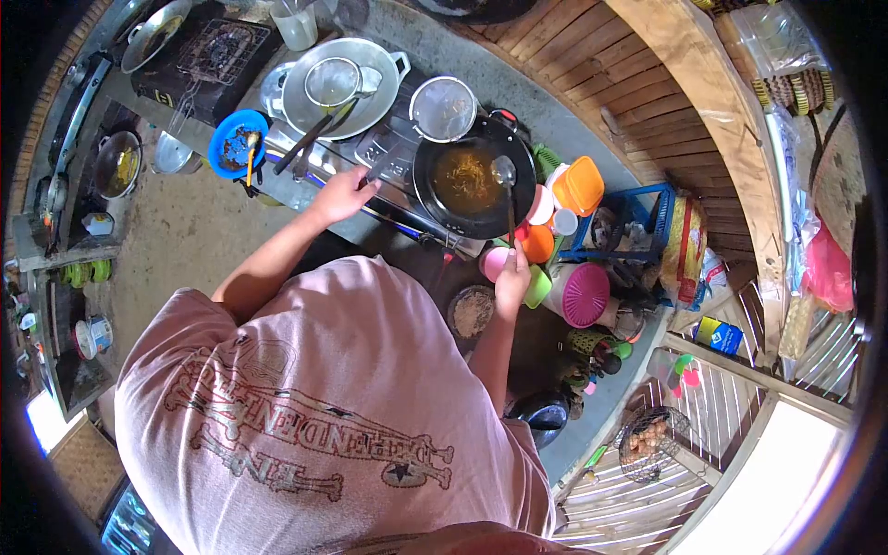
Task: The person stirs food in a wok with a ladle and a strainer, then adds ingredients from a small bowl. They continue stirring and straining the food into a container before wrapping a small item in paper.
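Observation:
My right hand [511, 285] is closed around the handle of a ladle [511, 215]. The ladle's round metal bowl is at the right inner side of a black wok [427, 192] on the stove. Thin golden strips [468, 178] lie in brownish liquid in the wok. My left hand [342, 196] is over the stove's front edge, left of the wok, with fingers bent around a greyish piece that I cannot make out. A strainer [443, 109] with pale mesh rests at the wok's far rim.
Left of the wok stands a large metal basin [393, 92] holding a smaller strainer and dark-handled utensils. Beside it is a blue bowl [222, 157] with dark bits and a spoon. Colourful plastic containers [580, 185] and a blue crate [659, 222] crowd the right side.

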Available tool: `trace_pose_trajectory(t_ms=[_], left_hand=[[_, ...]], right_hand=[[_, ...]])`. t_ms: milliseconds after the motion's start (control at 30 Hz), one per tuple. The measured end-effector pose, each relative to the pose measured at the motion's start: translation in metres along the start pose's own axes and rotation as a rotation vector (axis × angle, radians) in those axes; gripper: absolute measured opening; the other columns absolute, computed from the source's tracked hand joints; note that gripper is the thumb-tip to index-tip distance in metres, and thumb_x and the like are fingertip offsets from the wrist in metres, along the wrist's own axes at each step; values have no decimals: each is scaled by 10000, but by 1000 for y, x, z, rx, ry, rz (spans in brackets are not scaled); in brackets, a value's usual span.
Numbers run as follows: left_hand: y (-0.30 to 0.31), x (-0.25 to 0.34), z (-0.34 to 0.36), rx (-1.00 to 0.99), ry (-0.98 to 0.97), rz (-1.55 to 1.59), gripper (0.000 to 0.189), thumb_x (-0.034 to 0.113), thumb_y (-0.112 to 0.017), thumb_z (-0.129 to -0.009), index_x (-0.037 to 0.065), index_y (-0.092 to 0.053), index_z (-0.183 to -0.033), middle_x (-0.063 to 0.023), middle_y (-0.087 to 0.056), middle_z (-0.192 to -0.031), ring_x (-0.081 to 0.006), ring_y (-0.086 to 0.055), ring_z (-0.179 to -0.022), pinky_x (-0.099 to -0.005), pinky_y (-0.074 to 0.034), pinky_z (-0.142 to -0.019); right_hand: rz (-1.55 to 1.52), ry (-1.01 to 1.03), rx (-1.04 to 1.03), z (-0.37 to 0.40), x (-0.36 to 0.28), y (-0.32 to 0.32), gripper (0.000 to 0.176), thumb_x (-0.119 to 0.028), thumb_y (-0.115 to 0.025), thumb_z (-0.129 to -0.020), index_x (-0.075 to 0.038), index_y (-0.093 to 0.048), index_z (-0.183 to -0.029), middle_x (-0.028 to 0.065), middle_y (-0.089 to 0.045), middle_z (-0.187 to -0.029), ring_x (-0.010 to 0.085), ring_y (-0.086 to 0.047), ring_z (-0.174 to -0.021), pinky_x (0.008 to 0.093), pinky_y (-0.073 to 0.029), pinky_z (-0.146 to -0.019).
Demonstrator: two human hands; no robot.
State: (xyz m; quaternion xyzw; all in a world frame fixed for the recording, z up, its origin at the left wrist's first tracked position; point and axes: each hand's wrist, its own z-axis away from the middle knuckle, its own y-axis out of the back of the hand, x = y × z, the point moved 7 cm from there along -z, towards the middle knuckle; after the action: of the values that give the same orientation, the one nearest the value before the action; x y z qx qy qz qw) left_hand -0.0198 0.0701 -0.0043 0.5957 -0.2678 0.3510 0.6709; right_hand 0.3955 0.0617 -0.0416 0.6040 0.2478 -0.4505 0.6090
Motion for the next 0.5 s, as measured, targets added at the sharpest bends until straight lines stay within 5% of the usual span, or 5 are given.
trace_pose_trajectory(t_ms=[167,333,500], left_hand=[[-1,2,0,-1,-30,-23,359,367,-609,-949,9,-578,-957,-209,-596,-710,-379,-615,-675,-465,-462,-632],[-5,1,0,13,-83,-8,336,348,-612,-948,15,-592,-982,-208,-593,-705,-367,-613,-661,-456,-461,-620],[-3,4,3,-4,-2,25,317,318,-627,-942,4,-590,-964,-162,-575,-661,-286,-576,-601,-421,-439,-583]], right_hand=[[-322,-219,-62,1,7,-9,384,-166,-501,-1014,18,-581,-1342,158,-683,-1148,179,-630,-1055,312,-464,-954],[-51,77,55,-6,-11,6,380,-151,-504,-1005,28,-588,-1330,195,-668,-1216,253,-640,-1095,343,-456,-991],[-74,70,-56,3,-17,-5,380,-151,-495,-1010,27,-583,-1334,185,-650,-1264,239,-601,-1162,333,-423,-1019]])
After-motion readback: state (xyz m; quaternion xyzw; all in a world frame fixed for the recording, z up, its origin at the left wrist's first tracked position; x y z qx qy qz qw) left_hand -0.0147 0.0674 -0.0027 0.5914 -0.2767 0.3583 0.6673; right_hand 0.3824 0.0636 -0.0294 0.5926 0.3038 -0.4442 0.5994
